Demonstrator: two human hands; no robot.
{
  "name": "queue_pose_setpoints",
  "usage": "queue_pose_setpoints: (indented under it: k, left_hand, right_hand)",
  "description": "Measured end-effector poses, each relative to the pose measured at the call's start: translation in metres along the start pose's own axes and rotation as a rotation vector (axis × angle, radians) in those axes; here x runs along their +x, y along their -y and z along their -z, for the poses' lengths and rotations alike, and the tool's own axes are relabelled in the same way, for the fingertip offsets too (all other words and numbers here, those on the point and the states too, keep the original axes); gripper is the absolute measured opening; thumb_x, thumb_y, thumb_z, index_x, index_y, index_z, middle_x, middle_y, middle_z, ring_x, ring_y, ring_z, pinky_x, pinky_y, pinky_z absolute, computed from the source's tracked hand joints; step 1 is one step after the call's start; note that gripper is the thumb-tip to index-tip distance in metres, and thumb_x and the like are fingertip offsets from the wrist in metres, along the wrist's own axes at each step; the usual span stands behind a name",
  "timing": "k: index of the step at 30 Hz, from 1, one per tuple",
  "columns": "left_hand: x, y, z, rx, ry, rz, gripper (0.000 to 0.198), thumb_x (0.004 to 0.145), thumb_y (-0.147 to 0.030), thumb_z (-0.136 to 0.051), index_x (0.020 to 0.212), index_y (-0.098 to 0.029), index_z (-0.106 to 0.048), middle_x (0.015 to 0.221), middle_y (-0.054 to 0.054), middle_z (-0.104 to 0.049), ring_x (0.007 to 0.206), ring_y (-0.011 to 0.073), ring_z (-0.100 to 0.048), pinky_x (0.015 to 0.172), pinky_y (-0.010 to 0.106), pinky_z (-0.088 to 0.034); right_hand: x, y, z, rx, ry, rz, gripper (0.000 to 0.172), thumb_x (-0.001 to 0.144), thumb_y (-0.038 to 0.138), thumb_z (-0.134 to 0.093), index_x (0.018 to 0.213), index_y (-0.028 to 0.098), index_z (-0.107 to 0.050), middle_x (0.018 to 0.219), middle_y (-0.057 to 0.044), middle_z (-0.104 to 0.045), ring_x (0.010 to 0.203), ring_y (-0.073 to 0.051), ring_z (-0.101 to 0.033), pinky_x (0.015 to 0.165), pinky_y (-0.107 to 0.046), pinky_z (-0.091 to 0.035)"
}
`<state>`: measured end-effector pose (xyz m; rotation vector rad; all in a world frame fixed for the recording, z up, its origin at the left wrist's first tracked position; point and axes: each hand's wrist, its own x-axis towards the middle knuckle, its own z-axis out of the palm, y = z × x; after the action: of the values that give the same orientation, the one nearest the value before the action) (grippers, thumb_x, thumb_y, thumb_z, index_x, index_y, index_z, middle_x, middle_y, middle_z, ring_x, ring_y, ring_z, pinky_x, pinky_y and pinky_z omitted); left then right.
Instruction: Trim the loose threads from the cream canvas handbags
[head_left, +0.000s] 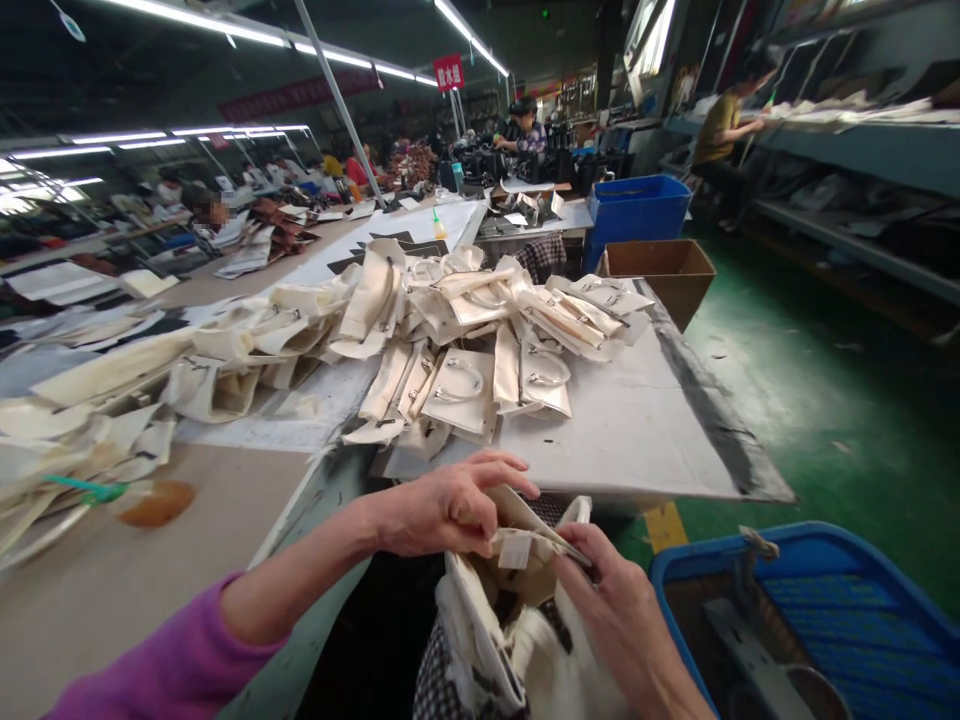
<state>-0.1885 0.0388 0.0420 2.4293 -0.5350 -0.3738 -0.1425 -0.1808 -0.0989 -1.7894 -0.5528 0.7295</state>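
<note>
A cream handbag (480,620) with an open mouth sits low in front of me, over black-and-white checked cloth. My right hand (619,595) grips its upper edge on the right, thumb and fingers on either side of the material. On the left, my left hand (454,505) reaches over the rim; its thumb and index finger are bent together at the edge, while other fingers stretch out above. What lies between those fingertips is partly hidden. A small white tag (514,551) shows inside the mouth, between both hands.
Many cream bags with handles (457,385) are heaped on the white-topped table (622,440). More cream pieces and an amber glue bottle (156,503) lie left. A blue crate (840,560) stands right, a cardboard box (660,262) and blue bin (637,210) behind. Other people sit farther off.
</note>
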Motion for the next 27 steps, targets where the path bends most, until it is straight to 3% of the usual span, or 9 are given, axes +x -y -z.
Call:
queue_pose_setpoints:
  k: [6, 10, 14, 19, 22, 27]
  left_hand:
    - [0.000, -0.001, 0.005, -0.124, 0.109, -0.009, 0.012, 0.079, -0.015, -0.074, 0.070, -0.017, -0.067, 0.134, 0.005, -0.055, 0.139, 0.0232, -0.033, 0.118, 0.038, -0.028]
    - [-0.002, 0.001, -0.004, -0.189, -0.062, 0.127, 0.013, 0.087, -0.011, -0.059, 0.074, -0.014, -0.058, 0.129, 0.008, -0.057, 0.115, 0.0172, -0.057, 0.093, 0.026, -0.048]
    - [0.000, 0.004, -0.013, -0.093, -0.208, 0.191, 0.016, 0.088, -0.010, -0.055, 0.072, -0.014, -0.054, 0.124, 0.006, -0.060, 0.103, 0.0126, -0.060, 0.089, 0.022, -0.044]
    - [0.009, 0.003, -0.015, -0.025, -0.218, 0.231, 0.019, 0.091, -0.015, -0.054, 0.072, -0.015, -0.053, 0.116, 0.003, -0.063, 0.102, 0.0116, -0.060, 0.091, 0.021, -0.042]
    - [0.012, 0.002, -0.015, -0.003, -0.223, 0.245, 0.019, 0.090, -0.014, -0.055, 0.071, -0.015, -0.051, 0.114, 0.002, -0.064, 0.096, 0.0104, -0.061, 0.087, 0.021, -0.043]
    - [0.008, 0.004, -0.013, -0.012, -0.232, 0.251, 0.020, 0.088, -0.012, -0.056, 0.069, -0.015, -0.050, 0.116, 0.002, -0.063, 0.097, 0.0110, -0.061, 0.085, 0.021, -0.044]
  right_hand:
    - [0.003, 0.003, 0.003, 0.017, -0.014, -0.023, 0.034, 0.083, 0.055, -0.046, 0.096, 0.027, -0.061, 0.079, 0.002, -0.068, 0.072, -0.018, -0.058, 0.069, -0.028, -0.042]
    - [0.002, 0.002, 0.006, 0.060, 0.012, -0.016, 0.035, 0.083, 0.055, -0.046, 0.100, 0.028, -0.061, 0.085, 0.001, -0.070, 0.079, -0.020, -0.062, 0.072, -0.029, -0.044]
    - [0.003, 0.000, 0.006, 0.028, 0.020, 0.037, 0.028, 0.085, 0.046, -0.048, 0.106, 0.032, -0.061, 0.092, 0.004, -0.072, 0.083, -0.018, -0.066, 0.077, -0.029, -0.046]
    - [0.006, -0.006, 0.002, -0.084, -0.056, 0.114, 0.029, 0.084, 0.033, -0.051, 0.112, 0.031, -0.056, 0.101, 0.002, -0.070, 0.089, -0.019, -0.066, 0.078, -0.032, -0.049]
    - [0.008, -0.004, 0.005, -0.162, -0.159, 0.265, 0.031, 0.082, 0.023, -0.052, 0.112, 0.029, -0.053, 0.114, -0.001, -0.063, 0.097, -0.020, -0.062, 0.082, -0.035, -0.049]
    - [0.010, 0.005, 0.012, -0.248, -0.087, 0.405, 0.020, 0.088, 0.018, -0.052, 0.104, 0.028, -0.055, 0.105, 0.000, -0.059, 0.091, -0.018, -0.058, 0.079, -0.031, -0.048]
